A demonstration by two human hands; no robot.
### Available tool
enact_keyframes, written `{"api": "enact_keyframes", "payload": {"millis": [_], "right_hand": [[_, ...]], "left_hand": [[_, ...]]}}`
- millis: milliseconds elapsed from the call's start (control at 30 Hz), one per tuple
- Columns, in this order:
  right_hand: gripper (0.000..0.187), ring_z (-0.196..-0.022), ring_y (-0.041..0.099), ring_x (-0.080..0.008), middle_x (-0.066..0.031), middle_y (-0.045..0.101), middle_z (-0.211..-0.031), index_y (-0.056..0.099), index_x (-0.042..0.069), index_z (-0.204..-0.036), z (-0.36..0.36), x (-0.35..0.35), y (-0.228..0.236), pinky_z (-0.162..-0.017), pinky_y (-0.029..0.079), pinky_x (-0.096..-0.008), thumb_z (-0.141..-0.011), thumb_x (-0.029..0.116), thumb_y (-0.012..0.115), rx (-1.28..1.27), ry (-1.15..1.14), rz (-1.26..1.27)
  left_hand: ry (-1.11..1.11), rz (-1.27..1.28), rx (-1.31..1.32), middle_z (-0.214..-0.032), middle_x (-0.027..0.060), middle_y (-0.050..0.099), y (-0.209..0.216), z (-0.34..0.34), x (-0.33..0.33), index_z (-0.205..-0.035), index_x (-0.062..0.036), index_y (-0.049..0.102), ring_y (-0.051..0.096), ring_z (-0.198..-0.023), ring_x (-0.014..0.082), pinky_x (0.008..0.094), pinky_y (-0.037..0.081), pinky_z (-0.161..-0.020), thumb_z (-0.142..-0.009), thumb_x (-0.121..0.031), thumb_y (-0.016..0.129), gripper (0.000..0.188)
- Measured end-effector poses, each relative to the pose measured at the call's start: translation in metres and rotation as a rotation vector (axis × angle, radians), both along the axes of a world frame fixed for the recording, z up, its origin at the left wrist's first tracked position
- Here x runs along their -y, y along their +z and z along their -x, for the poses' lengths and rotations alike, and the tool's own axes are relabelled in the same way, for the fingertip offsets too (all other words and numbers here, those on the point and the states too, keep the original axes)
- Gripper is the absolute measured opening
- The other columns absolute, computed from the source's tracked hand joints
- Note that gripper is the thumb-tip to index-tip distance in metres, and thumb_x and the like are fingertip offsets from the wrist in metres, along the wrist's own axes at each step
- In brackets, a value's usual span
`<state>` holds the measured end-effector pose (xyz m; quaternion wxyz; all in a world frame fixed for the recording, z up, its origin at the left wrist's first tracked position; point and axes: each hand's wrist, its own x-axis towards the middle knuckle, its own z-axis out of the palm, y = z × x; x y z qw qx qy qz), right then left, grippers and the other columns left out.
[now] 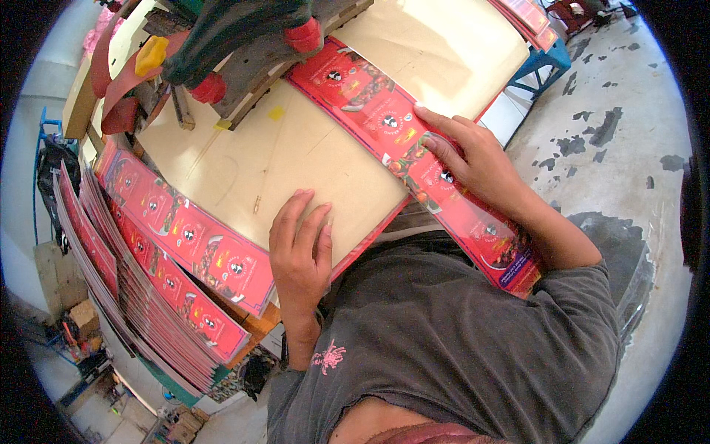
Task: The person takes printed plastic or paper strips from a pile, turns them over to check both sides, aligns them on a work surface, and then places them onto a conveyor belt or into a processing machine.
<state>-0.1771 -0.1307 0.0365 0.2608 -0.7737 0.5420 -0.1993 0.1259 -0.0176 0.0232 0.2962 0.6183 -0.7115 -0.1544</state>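
A long red printed strip (pixel 388 122), with repeated label pictures and a glossy surface, lies slantwise over a cream-coloured work board (pixel 296 140). Its near end overhangs the board's edge beside my body. My right hand (pixel 473 155) grips the strip at its right side, thumb and forefinger on its top face; the other fingers are mostly hidden. The strip's far end reaches toward a dark machine (pixel 237 44) with red knobs. My left hand (pixel 299 237) rests on the board's near left part, fingers spread and holding nothing.
To the left, a row of red printed strips (pixel 185 237) lies in front of a thick stack of similar sheets (pixel 140 296). More printed sheets (pixel 525 22) sit at the far right above a blue stand (pixel 543 66). The grey floor (pixel 592 140) has dark worn patches.
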Motion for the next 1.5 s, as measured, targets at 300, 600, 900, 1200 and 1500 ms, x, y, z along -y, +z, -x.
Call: {"api": "enact_keyframes", "payload": {"millis": [300,600,900,1200,1500], "right_hand": [[0.046,-0.097,0.068,-0.0406,-0.0234,0.067,-0.099,0.062,0.014,-0.15,0.001,-0.001,0.002,-0.088,0.053,-0.0488,-0.107,0.03,0.063,0.007,-0.003,-0.018],[0.046,-0.099,0.068,-0.0414,-0.0247,0.069,-0.103,0.062,0.013,-0.15,0.002,0.0,0.001,-0.09,0.053,-0.0487,-0.107,0.028,0.063,0.064,0.019,-0.003],[0.047,-0.112,0.071,-0.0371,-0.0249,0.072,-0.123,0.06,0.009,-0.151,0.0,0.001,0.01,-0.1,0.053,-0.0436,-0.106,0.021,0.065,-0.005,0.013,-0.087],[0.047,-0.103,0.071,-0.0414,-0.0276,0.071,-0.11,0.062,0.009,-0.149,0.0,0.001,0.005,-0.093,0.054,-0.0471,-0.105,0.024,0.065,0.092,0.008,-0.066],[0.046,-0.104,0.071,-0.041,-0.0285,0.072,-0.112,0.062,0.006,-0.149,-0.002,0.002,0.016,-0.095,0.054,-0.0465,-0.106,0.025,0.063,0.05,0.029,-0.065]], "left_hand": [[0.008,0.003,0.003,-0.143,0.0139,0.066,0.0,0.002,-0.003,-0.122,-0.0073,0.074,0.06,-0.137,0.0359,0.0475,0.047,-0.116,-0.095,-0.006,0.068,0.027],[0.001,0.013,0.01,-0.143,0.0146,0.065,0.0,0.001,-0.003,-0.122,-0.0074,0.074,0.059,-0.137,0.0362,0.0475,0.047,-0.116,-0.097,-0.007,0.068,0.026],[0.006,0.017,-0.001,-0.145,0.0163,0.064,-0.001,0.0,-0.003,-0.138,-0.0067,0.067,0.059,-0.136,0.038,0.0481,0.047,-0.115,-0.098,-0.01,0.068,0.04],[0.006,0.007,-0.015,-0.148,0.0186,0.061,-0.004,-0.001,-0.004,-0.15,-0.0075,0.057,0.057,-0.137,0.04,0.0495,0.045,-0.116,-0.098,-0.016,0.069,0.054],[-0.027,0.017,0.021,-0.146,0.0142,0.061,-0.001,-0.003,-0.002,-0.148,-0.0086,0.061,0.057,-0.138,0.0351,0.0482,0.044,-0.115,-0.095,-0.013,0.071,0.054]]}}
